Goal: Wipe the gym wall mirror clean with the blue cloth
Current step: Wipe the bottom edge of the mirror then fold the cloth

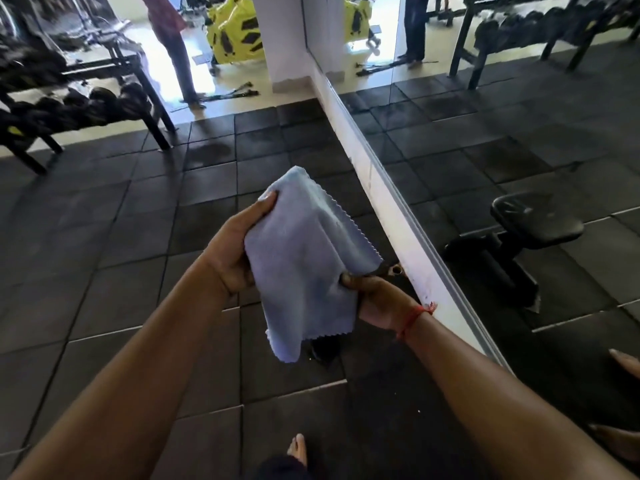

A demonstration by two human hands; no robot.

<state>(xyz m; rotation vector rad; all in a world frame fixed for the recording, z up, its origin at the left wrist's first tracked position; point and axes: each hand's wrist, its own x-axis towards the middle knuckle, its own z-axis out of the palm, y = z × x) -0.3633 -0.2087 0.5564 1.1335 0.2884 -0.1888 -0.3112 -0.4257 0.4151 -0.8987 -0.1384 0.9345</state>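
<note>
The blue cloth (304,258), pale with a zigzag edge, hangs in front of me between both hands, over the dark floor. My left hand (235,247) grips its left side, thumb on top near the upper corner. My right hand (377,299), with a red thread at the wrist, pinches the cloth's lower right part from underneath. The gym wall mirror (485,140) runs along the right, above a white wall strip (391,216), and reflects the floor and a seat. Neither the cloth nor my hands touch the glass.
Black rubber floor tiles (138,237) spread around me. A dumbbell rack (79,109) stands at the far left. A person (176,53) stands at the back near a yellow machine (235,32). My bare foot (298,448) shows at the bottom.
</note>
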